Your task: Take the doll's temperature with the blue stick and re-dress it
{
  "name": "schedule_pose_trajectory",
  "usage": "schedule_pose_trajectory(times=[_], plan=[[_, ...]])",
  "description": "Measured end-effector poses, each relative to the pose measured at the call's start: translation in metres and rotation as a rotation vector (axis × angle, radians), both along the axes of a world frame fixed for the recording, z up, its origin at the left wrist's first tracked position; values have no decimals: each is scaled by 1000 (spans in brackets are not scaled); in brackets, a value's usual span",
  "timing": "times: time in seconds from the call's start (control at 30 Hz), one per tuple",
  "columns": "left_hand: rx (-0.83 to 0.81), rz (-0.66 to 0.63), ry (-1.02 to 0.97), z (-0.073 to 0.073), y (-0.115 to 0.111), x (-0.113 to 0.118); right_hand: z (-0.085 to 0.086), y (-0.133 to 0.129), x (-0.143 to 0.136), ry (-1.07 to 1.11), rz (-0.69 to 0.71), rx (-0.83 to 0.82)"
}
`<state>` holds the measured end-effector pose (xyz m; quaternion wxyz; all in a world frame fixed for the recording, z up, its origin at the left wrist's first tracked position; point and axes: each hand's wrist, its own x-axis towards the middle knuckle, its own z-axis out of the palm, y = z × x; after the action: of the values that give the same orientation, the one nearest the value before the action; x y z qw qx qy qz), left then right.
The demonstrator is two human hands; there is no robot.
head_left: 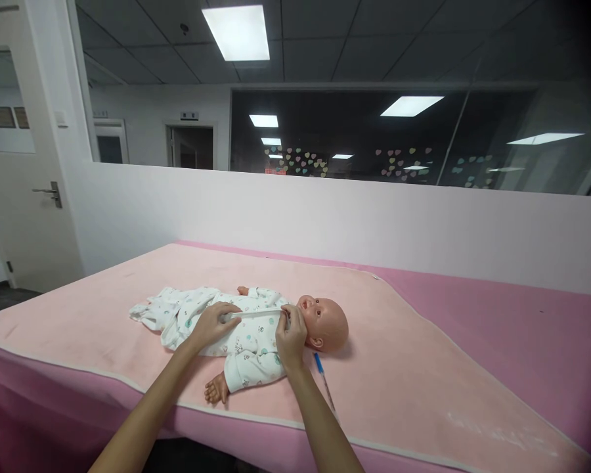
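A baby doll (pixel 328 323) lies on its back on the pink mat, its head to the right, in a white printed outfit (pixel 251 341). Along the front of the outfit runs a straight white strip (pixel 259 313). At its left end, on the doll's belly, my left hand (pixel 218 323) pinches the strip between thumb and fingers. My right hand (pixel 291 334) closes on the other end near the doll's neck and chin. Just right of my right wrist, a thin stick with a blue end (pixel 318 363) lies on the mat.
The light pink mat (pixel 398 368) covers most of a table with a darker pink cover (pixel 522 328). A white wall with a window stands behind it. At the far left is a door (pixel 24 197).
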<state>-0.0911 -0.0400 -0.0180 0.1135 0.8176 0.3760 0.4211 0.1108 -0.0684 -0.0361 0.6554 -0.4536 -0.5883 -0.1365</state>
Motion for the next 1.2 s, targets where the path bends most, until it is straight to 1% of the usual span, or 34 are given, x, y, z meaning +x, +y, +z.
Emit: schedule_pose_trajectory(times=[0.1,0.17,0.3,0.47,0.63,0.73,0.83,0.93,1.07,1.13,1.2], plan=[[-77,-40,-29,-1,-2,-12,0,0,0,9,0,-8],[-90,-34,-60,-2,-3,-15,-1,0,-1,13,1,-10],[-108,-38,-178,-4,-3,-14,-1,0,-1,20,-1,-6],[-208,-73,-322,-5,-2,-14,0,0,-1,14,-4,-1],[-329,-47,-430,-2,-3,-13,-1,1,-2,31,-1,-14],[-338,-31,-461,-2,-3,-12,-2,1,-3,34,1,-24],[-287,26,-458,-7,0,-10,-2,2,-3,29,0,-38],[-136,89,-400,-13,3,-7,-2,2,-3,23,-7,-45],[96,137,-193,-15,5,-2,-2,2,-3,27,1,-40],[155,155,-105,-15,6,0,-2,2,-3,29,2,-46],[178,155,-41,-15,6,0,-3,3,-3,31,-2,-48]])
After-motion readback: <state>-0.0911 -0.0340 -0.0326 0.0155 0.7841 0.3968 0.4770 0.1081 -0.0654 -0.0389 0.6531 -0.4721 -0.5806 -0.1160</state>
